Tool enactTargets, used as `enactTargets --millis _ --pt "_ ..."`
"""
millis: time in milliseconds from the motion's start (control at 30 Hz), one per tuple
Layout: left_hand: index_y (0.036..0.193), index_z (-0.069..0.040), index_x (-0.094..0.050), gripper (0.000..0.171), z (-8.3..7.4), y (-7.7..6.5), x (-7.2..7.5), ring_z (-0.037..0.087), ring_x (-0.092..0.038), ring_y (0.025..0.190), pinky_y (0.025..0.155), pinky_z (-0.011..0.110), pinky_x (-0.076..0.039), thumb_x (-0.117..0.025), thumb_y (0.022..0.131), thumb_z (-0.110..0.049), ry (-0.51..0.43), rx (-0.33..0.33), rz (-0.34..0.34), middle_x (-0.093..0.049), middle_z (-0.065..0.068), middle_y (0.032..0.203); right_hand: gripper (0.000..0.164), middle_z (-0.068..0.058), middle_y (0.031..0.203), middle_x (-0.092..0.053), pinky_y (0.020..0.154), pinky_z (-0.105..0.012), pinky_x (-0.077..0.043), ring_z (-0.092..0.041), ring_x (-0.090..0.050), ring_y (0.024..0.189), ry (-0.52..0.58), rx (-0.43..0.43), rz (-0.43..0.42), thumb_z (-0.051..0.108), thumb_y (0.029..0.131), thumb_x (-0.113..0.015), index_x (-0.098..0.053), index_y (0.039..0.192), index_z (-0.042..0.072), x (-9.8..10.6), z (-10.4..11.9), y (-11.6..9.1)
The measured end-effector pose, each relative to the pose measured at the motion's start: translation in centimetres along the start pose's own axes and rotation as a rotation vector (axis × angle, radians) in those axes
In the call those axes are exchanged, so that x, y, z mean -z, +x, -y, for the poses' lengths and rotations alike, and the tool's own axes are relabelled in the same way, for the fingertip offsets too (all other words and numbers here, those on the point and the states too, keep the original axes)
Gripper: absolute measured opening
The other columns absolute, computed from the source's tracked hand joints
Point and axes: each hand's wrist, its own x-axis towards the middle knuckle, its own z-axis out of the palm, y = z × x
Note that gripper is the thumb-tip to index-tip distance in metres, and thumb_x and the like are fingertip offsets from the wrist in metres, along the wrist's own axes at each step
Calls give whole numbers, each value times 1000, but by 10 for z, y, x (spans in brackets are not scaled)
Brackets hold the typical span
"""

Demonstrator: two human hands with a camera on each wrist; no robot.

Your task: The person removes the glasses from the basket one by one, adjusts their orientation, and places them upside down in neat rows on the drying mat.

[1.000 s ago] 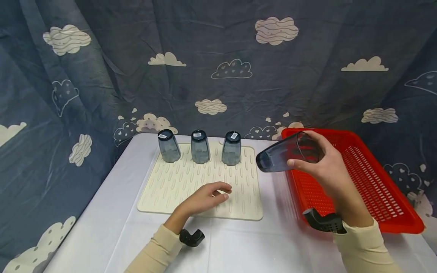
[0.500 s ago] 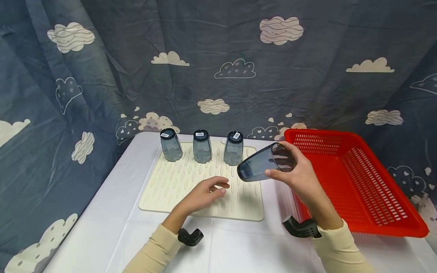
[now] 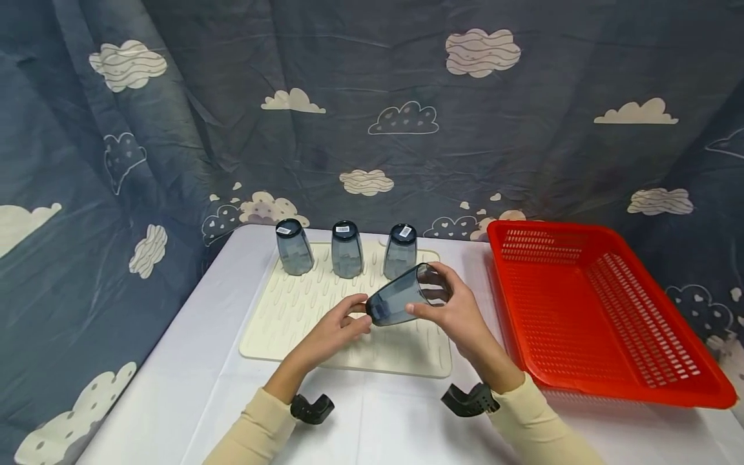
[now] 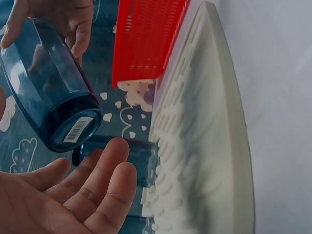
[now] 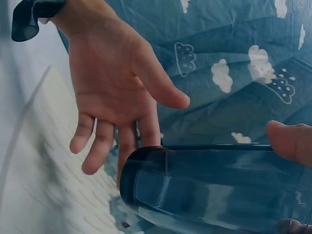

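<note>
Tilted above a cream drying mat (image 3: 279, 329), a blue-tinted drinking glass (image 3: 395, 298) is gripped near its rim by my right hand (image 3: 459, 316). Its base, with a barcode label in the left wrist view, points left toward my left hand (image 3: 337, 329). That hand has its fingers spread and relaxed beside the base; in the left wrist view a gap shows between them. Upside down along the mat's back edge stand three matching glasses: a left one (image 3: 295, 248), a middle one (image 3: 347, 250) and a right one (image 3: 400, 252).
A red perforated plastic basket (image 3: 572, 310) stands on the right of the white-covered table (image 3: 192, 361). Behind the table hangs a dark cloud-patterned curtain (image 3: 325, 58). Both wrists carry black camera mounts, one on the left (image 3: 312, 409) and one on the right (image 3: 469, 400).
My right hand has carried the glass leftward and down, from beside the basket to over the mat. The glass base has come close to my left hand, which has moved slightly left.
</note>
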Motion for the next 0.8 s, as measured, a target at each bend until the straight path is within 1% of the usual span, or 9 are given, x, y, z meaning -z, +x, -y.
enactTargets --millis 167,267,333,467,567,633,733,800 --pt "153 -5 -31 69 4 -3 5 30 -66 113 95 39 -54 -57 99 -40 -2 20 -2 -49 24 145 82 -20 146 -49 95 -40 -56 -38 -55 122 39 -14 16 11 83 -77 -32 151 11 -7 -5 0" --pt "153 -6 -31 71 6 -4 6 30 -66 112 93 38 -53 -58 98 -42 -3 22 6 -48 25 146 81 -20 146 -49 96 -41 -56 -40 -53 124 65 -14 31 9 83 -76 -33 151 11 -10 -8 0" --pt "153 -8 -31 73 7 -4 6 28 -66 109 90 36 -53 -62 96 -42 -22 17 23 -48 25 145 81 -20 147 -48 97 -42 -55 -40 -53 125 86 -10 34 8 82 -76 -33 151 11 -12 -10 -1" --pt "155 -10 -28 80 8 0 2 24 -63 114 89 28 -51 -70 92 -34 -80 1 46 -46 22 147 82 -19 149 -46 101 -46 -54 -38 -52 127 113 -5 29 6 83 -74 -31 152 10 -14 -11 -2" --pt "154 -9 -30 77 8 3 -1 24 -60 119 92 23 -51 -71 91 -24 -99 -18 16 -47 22 147 81 -18 150 -45 103 -47 -52 -37 -52 128 121 -2 40 6 83 -73 -30 152 9 -15 -12 -4" --pt "152 -8 -34 73 8 3 -2 23 -60 117 92 21 -50 -72 90 -20 -93 -29 -23 -50 22 143 80 -19 150 -45 104 -48 -51 -38 -52 129 124 6 54 6 84 -72 -29 152 9 -15 -12 -5" --pt "150 -9 -38 69 8 3 -3 20 -60 110 90 20 -50 -72 90 -19 -74 -43 -66 -53 22 138 80 -20 151 -44 106 -50 -50 -40 -50 131 124 14 74 7 85 -71 -28 152 9 -14 -12 -5" --pt "150 -10 -39 69 8 3 -3 19 -60 109 89 20 -50 -72 90 -21 -63 -46 -77 -55 21 137 81 -20 151 -43 107 -52 -48 -42 -49 133 114 11 88 9 85 -71 -26 153 10 -13 -11 -5"
